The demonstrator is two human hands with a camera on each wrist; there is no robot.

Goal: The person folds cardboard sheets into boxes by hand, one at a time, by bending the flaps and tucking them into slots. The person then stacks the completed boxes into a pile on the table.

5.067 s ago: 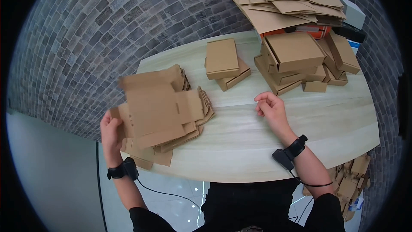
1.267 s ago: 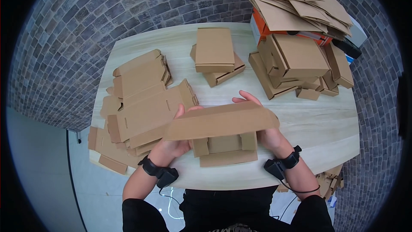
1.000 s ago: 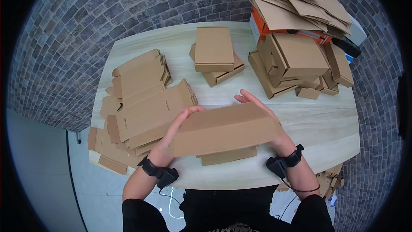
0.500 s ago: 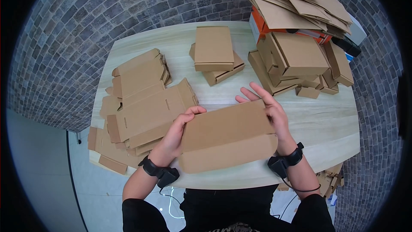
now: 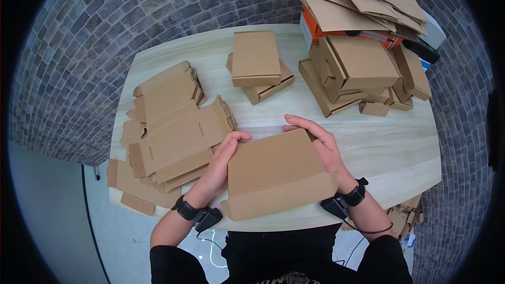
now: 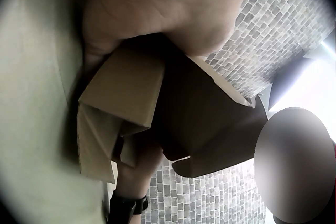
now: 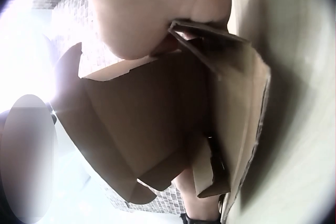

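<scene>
A partly folded cardboard box (image 5: pixel 273 163) is between both hands near the table's front edge, its lid tilted over the body and a front flap angled down. The left hand (image 5: pixel 218 165) grips its left side, thumb along the lid's edge. The right hand (image 5: pixel 323 150) holds the right side, fingers bent over the far corner. In the left wrist view the box's folded side wall (image 6: pixel 123 85) and raised lid (image 6: pixel 210 119) stand apart. In the right wrist view the lid's inside (image 7: pixel 142 113) shows, with side flaps turned inward. Some fingertips are hidden behind cardboard.
Flat cardboard blanks (image 5: pixel 179 137) lie stacked on the left of the table (image 5: pixel 384 150). Two closed boxes (image 5: pixel 256 55) sit at the back middle. Several folded boxes (image 5: pixel 363 63) are piled at the back right, near a heap of flat sheets (image 5: pixel 357 0).
A blank earlier held at the left is gone from there; a part-folded box is now between both hands. Its lid has swung down toward the body, and the right fingers have lowered onto its far corner.
</scene>
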